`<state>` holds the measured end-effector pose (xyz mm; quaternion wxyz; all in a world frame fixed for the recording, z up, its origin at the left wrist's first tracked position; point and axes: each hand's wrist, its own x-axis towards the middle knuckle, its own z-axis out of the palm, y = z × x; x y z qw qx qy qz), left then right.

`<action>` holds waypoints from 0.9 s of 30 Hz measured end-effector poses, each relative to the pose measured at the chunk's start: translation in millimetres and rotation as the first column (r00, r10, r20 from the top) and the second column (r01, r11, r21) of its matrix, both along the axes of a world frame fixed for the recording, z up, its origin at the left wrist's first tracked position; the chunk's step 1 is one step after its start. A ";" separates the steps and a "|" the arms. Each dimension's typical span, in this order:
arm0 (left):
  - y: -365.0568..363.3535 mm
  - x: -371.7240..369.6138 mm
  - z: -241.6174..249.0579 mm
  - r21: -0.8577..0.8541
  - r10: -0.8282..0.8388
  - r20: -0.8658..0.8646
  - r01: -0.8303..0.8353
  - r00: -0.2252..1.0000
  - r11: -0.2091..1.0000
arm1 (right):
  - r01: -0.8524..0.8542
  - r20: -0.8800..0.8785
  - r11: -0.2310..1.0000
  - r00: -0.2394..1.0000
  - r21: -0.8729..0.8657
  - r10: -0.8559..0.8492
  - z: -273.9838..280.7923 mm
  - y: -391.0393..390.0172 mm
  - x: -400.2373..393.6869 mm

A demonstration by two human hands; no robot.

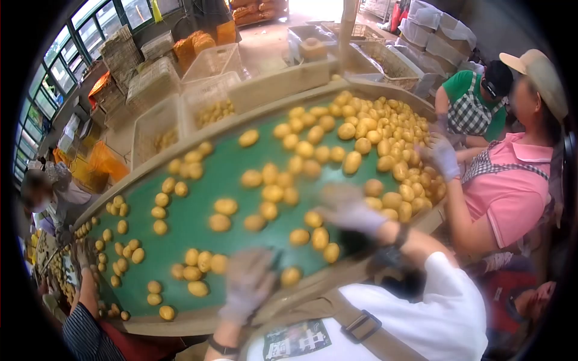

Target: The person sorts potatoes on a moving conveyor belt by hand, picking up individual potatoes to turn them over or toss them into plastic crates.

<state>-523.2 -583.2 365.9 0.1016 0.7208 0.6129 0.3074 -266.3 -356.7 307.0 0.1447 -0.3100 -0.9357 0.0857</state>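
Fingers first, and they were a blur! The left hand point(250, 281), gloved, hung low over the near side of the green surface point(189, 231), a cluster of potatoes point(203, 262) just beside it; whether its fingers were wide, narrow or wrapped round something, I couldn't tell. Over to the right hand point(350, 207), also gloved, stretched farther out, and smeared just as badly: no telling what, if anything, it gripped. Three potatoes lay just below and left of it, more above and to the right. The elbows were bent apart, which probably let the two hands cover separate patches without crossing. The gloves likely spared the skin from rough, dirty tubers.

Out on the green, potatoes lay everywhere, in loose little groups toward the left and middle, then what a heap at the far right end! The raised rim point(165, 325) ran along the edge, presumably to keep round things from rolling off. Against that heap stood a person in pink point(512, 186), a gloved hand point(444, 157) right at its edge, with a person in green point(471, 108) beyond. Past the far rim, a pale crate point(208, 87) held potatoes too, probably set close so nothing travelled far.
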 end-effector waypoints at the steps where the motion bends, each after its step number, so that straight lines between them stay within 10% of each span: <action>1: 16.3 15.2 -2.2 -0.026 -0.126 -0.048 0.125 0.991 0.992 | 0.040 0.179 0.977 0.984 -0.209 -0.002 27.7 -20.4 -35.6; 2: 31.3 21.6 -5.0 -0.051 -0.247 -0.098 0.243 0.964 0.969 | -0.202 -0.157 0.979 0.969 -0.043 0.193 -15.5 -25.7 -48.4; 5: 37.4 13.6 -4.9 -0.087 -0.293 -0.255 0.280 0.922 0.956 | -0.389 -0.342 0.836 0.903 -0.386 0.262 48.8 13.3 -81.5; 8: 17.8 -27.8 -15.6 -0.186 -0.099 -0.194 0.063 0.976 0.981 | -0.079 -0.160 0.958 0.979 0.275 0.127 62.1 130.8 -89.6; 13: -26.6 -70.4 -5.2 -0.321 0.318 -0.293 -0.406 0.902 0.855 | 0.409 0.351 0.909 0.843 0.075 -0.408 48.1 215.7 -93.3; 19: -21.4 -47.4 3.2 -0.059 0.218 -0.247 -0.239 0.944 0.969 | 0.229 0.360 0.963 0.918 -0.141 -0.166 42.4 146.5 -98.5; 22: -23.9 -33.3 -16.3 -0.132 0.018 -0.196 -0.045 0.980 0.990 | -0.007 -0.051 0.945 0.999 -0.328 -0.010 27.6 122.0 -84.1; 24: -31.4 -29.1 -3.0 -0.312 0.001 -0.107 -0.035 0.994 0.949 | -0.157 -0.343 0.945 0.938 -0.287 0.052 125.3 70.2 -96.9; 27: -47.2 -57.7 -17.6 -0.241 0.080 -0.195 -0.127 0.978 0.962 | -0.098 -0.541 0.881 0.756 0.463 0.368 204.2 67.3 -79.7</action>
